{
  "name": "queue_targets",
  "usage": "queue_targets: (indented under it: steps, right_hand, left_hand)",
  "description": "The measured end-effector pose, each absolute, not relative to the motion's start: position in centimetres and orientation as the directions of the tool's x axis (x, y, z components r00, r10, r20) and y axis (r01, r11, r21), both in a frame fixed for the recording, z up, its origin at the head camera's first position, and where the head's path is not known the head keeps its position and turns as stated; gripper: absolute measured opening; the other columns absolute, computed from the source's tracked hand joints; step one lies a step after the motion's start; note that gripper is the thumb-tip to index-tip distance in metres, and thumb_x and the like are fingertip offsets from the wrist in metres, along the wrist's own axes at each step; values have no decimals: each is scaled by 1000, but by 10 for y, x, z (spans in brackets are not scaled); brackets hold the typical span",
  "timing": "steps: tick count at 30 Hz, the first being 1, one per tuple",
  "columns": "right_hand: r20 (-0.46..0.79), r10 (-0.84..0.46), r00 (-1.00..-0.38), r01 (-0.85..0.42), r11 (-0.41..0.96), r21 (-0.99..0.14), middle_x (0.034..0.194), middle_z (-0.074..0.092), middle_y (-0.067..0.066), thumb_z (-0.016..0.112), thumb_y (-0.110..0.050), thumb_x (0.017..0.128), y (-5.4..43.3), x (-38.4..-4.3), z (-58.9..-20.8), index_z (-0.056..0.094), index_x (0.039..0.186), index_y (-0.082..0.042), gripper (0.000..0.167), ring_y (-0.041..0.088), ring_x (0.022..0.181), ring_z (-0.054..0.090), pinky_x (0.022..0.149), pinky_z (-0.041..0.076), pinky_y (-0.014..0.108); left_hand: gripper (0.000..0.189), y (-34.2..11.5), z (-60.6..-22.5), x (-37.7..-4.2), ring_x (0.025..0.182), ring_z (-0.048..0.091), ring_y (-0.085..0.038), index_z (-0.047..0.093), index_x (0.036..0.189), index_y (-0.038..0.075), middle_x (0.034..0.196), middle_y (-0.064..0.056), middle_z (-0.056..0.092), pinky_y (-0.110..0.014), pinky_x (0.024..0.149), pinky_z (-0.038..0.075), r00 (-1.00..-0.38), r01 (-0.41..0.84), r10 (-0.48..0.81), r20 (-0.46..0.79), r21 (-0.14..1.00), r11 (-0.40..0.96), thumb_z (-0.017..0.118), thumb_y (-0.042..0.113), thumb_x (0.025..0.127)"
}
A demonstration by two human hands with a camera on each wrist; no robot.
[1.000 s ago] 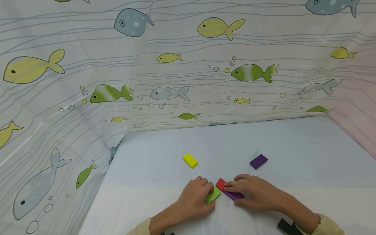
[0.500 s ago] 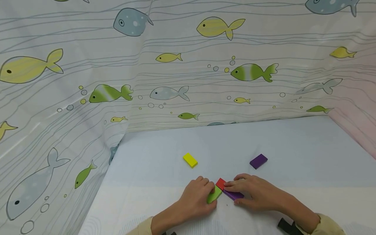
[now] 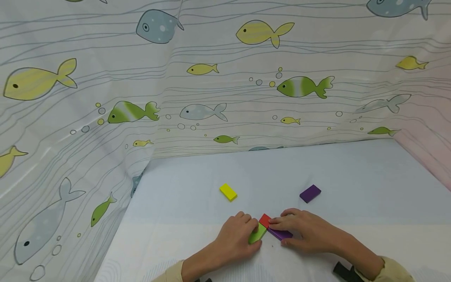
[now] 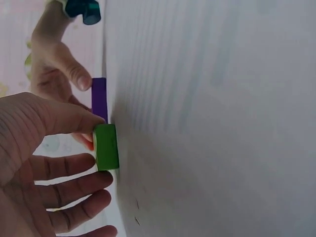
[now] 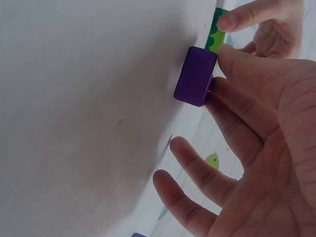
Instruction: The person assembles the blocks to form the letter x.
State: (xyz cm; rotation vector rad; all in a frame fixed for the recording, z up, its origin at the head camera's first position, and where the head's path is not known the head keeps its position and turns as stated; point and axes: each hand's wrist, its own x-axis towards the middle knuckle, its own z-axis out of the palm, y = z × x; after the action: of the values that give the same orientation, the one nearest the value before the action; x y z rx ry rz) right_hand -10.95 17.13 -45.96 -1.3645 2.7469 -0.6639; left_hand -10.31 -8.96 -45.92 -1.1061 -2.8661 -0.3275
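My left hand point(image 3: 236, 237) pinches a light green block point(image 3: 257, 234) between thumb and fingers on the tabletop. In the left wrist view the thumb sits at one end of the green block point(image 4: 106, 147). My right hand point(image 3: 306, 231) holds a purple block point(image 3: 280, 234), thumb at its near end and fingertips at its far side, as the right wrist view of the purple block point(image 5: 195, 76) shows. A red block point(image 3: 264, 220) lies at the far ends of both, partly covered by the right fingertips. Green, red and purple meet at a corner, forming an angle.
Farther back on the white tabletop point(image 3: 176, 196) lie a yellow block point(image 3: 228, 192) on the left and another purple block point(image 3: 310, 194) on the right. A fish-patterned curtain point(image 3: 211, 90) hangs behind and along the left side. A black wrist device point(image 3: 345, 272) sits on the right forearm.
My left hand has slid the green block slightly to the right, up against the red block's edge. The right hand and the other blocks stay where they were.
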Motion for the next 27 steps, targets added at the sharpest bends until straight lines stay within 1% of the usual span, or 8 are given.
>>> queue_targets:
  steps: [8,11,16,21,27]
  right_hand:
    - [166,-757,-632,-749,541,-381,134,59,-14,73,-28,89,172,-109,-460,62,136,-25,49,18,119,53,90,49,46]
    - [167,-756,-632,-749,542,-382,134,59,-14,73,-29,89,172,-109,-461,62,136,-25,49,17,119,53,90,49,46]
    - [182,-760,-624,-758,532,-376,133,60,-13,74,-28,88,172,-109,-461,63,135,-24,49,17,118,54,90,50,45]
    - [191,-763,-618,-764,526,-373,134,60,-12,74,-29,89,172,-110,-462,63,135,-23,48,18,118,54,90,50,45]
    - [186,-762,-621,-761,529,-376,134,59,-13,73,-29,89,172,-110,-462,63,135,-24,48,17,118,54,90,50,45]
  left_hand:
    - [25,-89,-461,-102,74,39,-5,62,93,19,78,13,46,-17,59,31,-737,676,662,139,163,719,74,40,86]
    - [25,-89,-462,-101,76,41,-6,62,94,20,79,13,48,-17,61,33,-737,676,660,148,158,720,73,41,87]
    - [29,-90,-460,-100,83,48,-8,62,95,19,89,9,58,-18,67,39,-725,687,662,192,133,714,70,46,89]
    - [33,-93,-456,-101,92,52,-11,66,101,17,99,7,62,-20,73,44,-701,707,670,245,114,698,71,47,89]
    - [35,-96,-455,-103,102,55,-14,68,108,15,109,5,65,-26,82,48,-643,756,713,281,81,650,72,45,89]
